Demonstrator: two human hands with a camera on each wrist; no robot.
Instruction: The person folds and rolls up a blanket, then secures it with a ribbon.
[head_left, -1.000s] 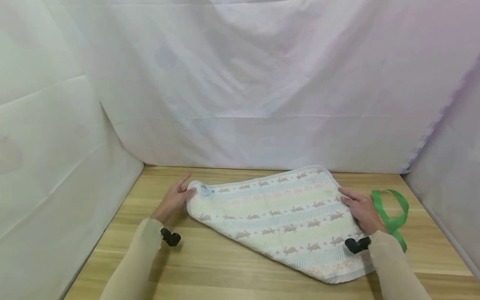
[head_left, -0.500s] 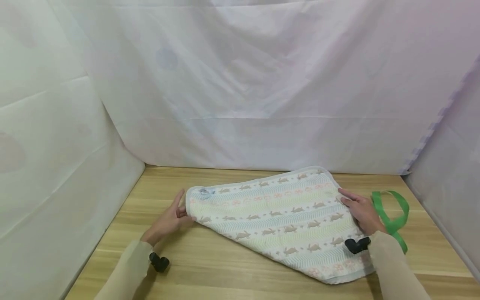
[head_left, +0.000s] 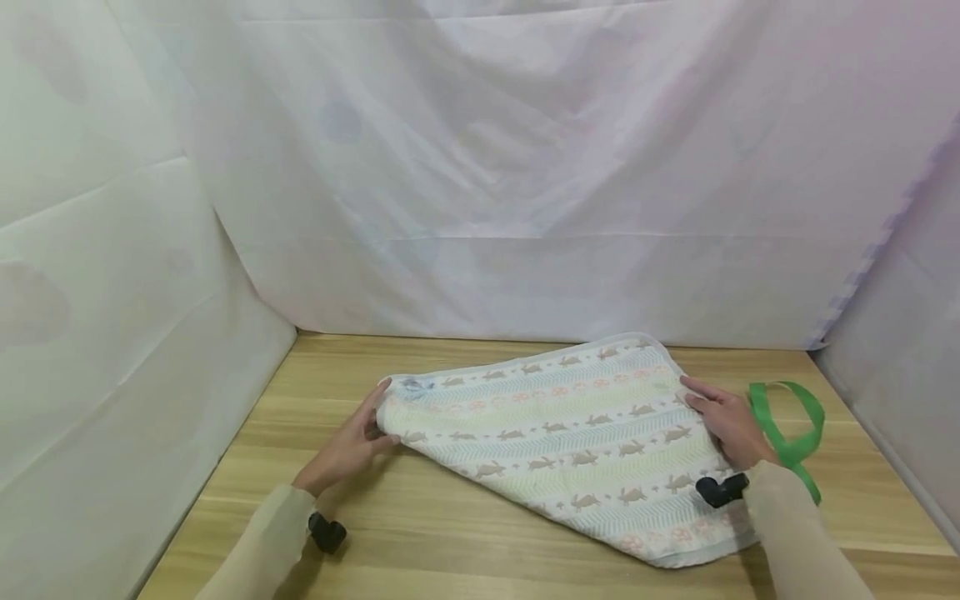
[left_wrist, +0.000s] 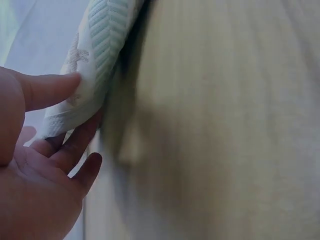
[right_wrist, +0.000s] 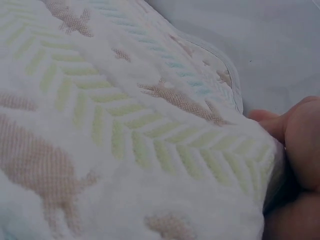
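Observation:
A white cloth [head_left: 555, 442] with rows of brown rabbits and pastel zigzag stripes lies across the table, its lower left edge running slantwise. At its left end my left hand [head_left: 348, 446] grips the short edge; in the left wrist view the thumb [left_wrist: 52, 90] lies over the cloth [left_wrist: 102, 47] and fingers reach beneath it. My right hand [head_left: 729, 425] holds the right edge, fingers partly hidden by the fabric. Close up in the right wrist view, that edge of the cloth [right_wrist: 200, 145] bulges up beside my right hand [right_wrist: 302, 150].
Just right of my right hand a looped green ribbon [head_left: 808, 446] lies on the wooden table [head_left: 450, 542]. White fabric [head_left: 510, 283] hangs behind the table, and more covers the left and right sides. A dark camera mount sits at each wrist.
My left hand let go near the cloth's upper left corner, slid down toward me and took hold of the left edge lower down. The right hand stays in place.

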